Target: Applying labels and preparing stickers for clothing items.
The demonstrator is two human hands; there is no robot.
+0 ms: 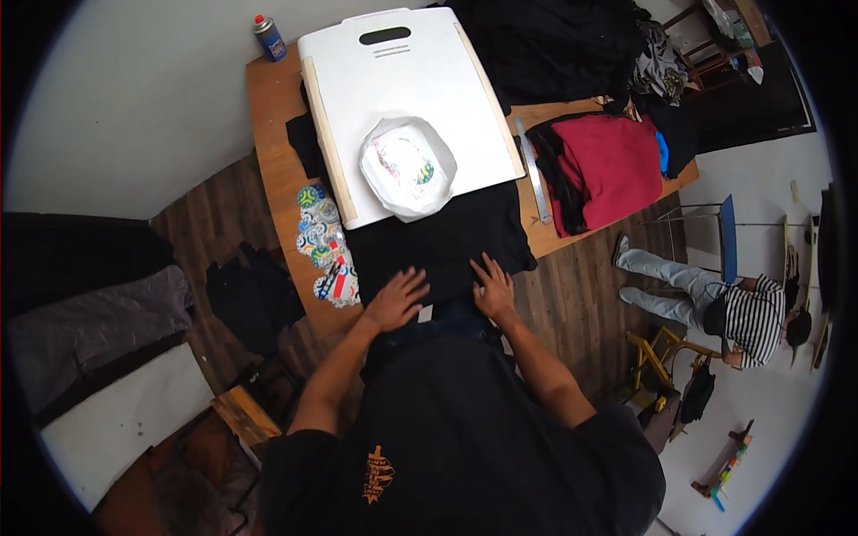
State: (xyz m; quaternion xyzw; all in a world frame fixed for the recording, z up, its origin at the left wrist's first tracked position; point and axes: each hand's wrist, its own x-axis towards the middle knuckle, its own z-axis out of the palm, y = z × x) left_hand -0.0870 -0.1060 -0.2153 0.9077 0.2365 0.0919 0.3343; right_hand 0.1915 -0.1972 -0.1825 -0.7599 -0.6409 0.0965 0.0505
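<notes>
Black cloth point(429, 241) lies spread at the near edge of the table, running under a white board point(411, 85) with a handle slot. My left hand point(399, 300) rests flat on the cloth's left part, fingers spread. On its right part lies my right hand point(493, 288), also with fingers apart. Neither hand holds anything. A white bag with a rolled-open rim point(375, 183) stands on the board's near end, with a few small coloured pieces inside. Left of the cloth is a pile of round colourful patches point(315, 234), with a red and white item point(340, 284) on it.
A metal ruler point(534, 174) lies right of the board beside folded red cloth point(612, 165). Dark garments point(554, 45) heap at the back. A spray can point(268, 37) stands at the far left corner of the wooden table point(277, 134). Another person point(715, 304) stands at the right.
</notes>
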